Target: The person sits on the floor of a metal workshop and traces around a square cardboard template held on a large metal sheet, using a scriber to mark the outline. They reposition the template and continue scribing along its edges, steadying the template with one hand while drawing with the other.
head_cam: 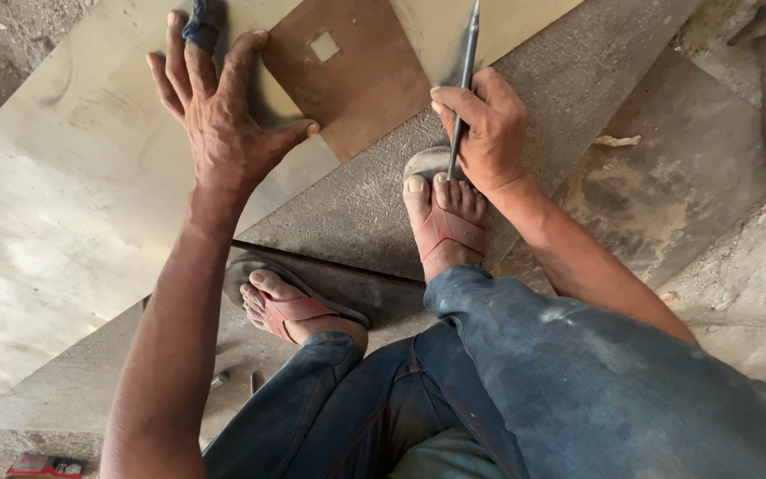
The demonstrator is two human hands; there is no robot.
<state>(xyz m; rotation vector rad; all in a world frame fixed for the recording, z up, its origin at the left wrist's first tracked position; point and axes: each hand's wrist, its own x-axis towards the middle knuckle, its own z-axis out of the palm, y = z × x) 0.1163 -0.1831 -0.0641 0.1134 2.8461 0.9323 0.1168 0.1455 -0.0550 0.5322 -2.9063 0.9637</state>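
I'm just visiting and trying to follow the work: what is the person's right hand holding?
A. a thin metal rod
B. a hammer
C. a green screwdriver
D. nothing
A: the right hand is closed around a thin dark metal rod that points up over the pale sheet, while the left hand lies flat by the brown square plate.

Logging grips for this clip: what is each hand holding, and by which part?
The right hand holds a thin metal rod near its lower end. The left hand holds nothing; it presses flat on the brown square plate.
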